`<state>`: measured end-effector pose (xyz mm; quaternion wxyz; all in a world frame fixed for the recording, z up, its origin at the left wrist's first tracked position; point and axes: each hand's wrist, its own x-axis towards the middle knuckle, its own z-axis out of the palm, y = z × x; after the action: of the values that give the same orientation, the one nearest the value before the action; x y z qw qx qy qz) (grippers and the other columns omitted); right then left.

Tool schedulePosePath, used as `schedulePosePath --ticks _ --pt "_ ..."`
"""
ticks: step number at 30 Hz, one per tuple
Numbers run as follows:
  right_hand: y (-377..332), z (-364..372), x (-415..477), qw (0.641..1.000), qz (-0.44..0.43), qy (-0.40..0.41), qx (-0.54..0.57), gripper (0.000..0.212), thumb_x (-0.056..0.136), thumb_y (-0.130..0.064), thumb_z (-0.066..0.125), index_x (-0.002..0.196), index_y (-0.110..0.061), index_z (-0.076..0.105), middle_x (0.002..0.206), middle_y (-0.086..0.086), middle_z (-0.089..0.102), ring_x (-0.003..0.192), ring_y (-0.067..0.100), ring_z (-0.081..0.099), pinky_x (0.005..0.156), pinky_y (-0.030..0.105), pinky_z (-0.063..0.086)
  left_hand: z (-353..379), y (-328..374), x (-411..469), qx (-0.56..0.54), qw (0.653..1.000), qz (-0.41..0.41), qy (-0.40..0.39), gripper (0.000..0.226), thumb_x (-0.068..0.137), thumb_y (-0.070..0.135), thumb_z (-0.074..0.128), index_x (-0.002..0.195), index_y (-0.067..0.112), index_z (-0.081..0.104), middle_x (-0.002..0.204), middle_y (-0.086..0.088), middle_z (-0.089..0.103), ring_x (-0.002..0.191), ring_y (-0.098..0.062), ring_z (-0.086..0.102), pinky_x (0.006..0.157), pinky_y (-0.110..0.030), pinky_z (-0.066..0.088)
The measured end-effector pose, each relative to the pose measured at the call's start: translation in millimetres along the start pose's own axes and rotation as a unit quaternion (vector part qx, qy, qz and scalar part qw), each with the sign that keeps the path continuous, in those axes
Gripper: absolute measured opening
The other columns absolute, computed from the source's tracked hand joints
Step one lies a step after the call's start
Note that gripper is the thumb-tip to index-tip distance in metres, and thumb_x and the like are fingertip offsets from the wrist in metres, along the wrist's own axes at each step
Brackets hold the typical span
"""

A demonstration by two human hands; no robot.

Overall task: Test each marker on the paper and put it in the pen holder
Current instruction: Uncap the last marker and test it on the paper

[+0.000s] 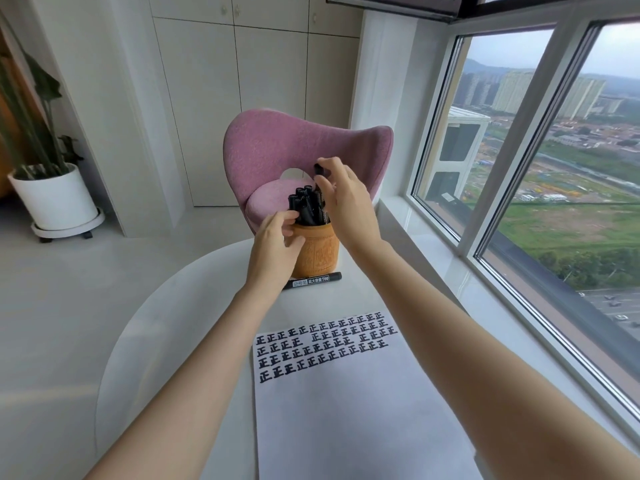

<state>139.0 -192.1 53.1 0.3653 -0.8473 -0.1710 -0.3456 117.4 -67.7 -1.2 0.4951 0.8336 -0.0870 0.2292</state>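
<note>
Right hand (pixel 341 199) fingers pinch a marker (pixel 319 178) upright, directly above the pen holder (pixel 317 252); left hand (pixel 277 240) fingers clasp its nine-o'clock rim.

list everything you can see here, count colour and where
pen holder: one, orange-brown, far end of table
markers in holder: a bunch, exact count unclear, black, upright
loose marker: one, black with label, lying just in front of the holder
paper: one, white, rows of black marks at its far end, near side of table
table: one, white, round
chair: one, pink, behind table
potted plant: one, green in white pot, far left floor
left hand: on holder
right hand: gripping a black marker above the holder
</note>
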Motion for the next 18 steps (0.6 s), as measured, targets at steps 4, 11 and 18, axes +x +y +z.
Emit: schedulePosePath --ticks 4,11,18 --pt "-0.8 5.6 4.3 0.999 -0.042 -0.003 -0.031 0.02 0.099 -0.016 0.047 0.113 -0.004 0.055 0.108 0.014 0.058 0.084 0.035 0.062 0.07 0.049 0.051 1.3 -1.9 0.3 -0.007 1.0 -0.004 0.004 0.038 0.083 0.002 0.06 0.119 0.014 0.054 0.12 -0.005 0.057 0.092 -0.011 0.054 0.08 -0.023 0.043" --pt "-5.2 6.8 3.9 0.992 -0.07 -0.06 -0.085 0.011 0.096 -0.011 0.045 0.101 -0.001 0.048 0.095 0.015 0.059 0.077 0.04 0.055 0.065 0.049 0.047 1.3 -4.0 -1.1 0.033 0.999 0.006 -0.008 0.047 0.082 0.003 0.061 0.126 0.012 0.046 0.124 -0.007 0.051 0.099 -0.02 0.056 0.088 -0.033 0.046" --pt "21.7 1.6 -9.4 0.992 0.03 -0.085 -0.092 0.009 0.096 -0.013 0.044 0.099 -0.005 0.045 0.089 0.011 0.058 0.075 0.031 0.051 0.061 0.037 0.038 5.1 -7.6 -0.8 0.085 0.996 0.014 -0.024 0.053 0.084 0.008 0.061 0.132 0.015 0.041 0.128 -0.006 0.046 0.105 -0.024 0.055 0.089 -0.043 0.047"
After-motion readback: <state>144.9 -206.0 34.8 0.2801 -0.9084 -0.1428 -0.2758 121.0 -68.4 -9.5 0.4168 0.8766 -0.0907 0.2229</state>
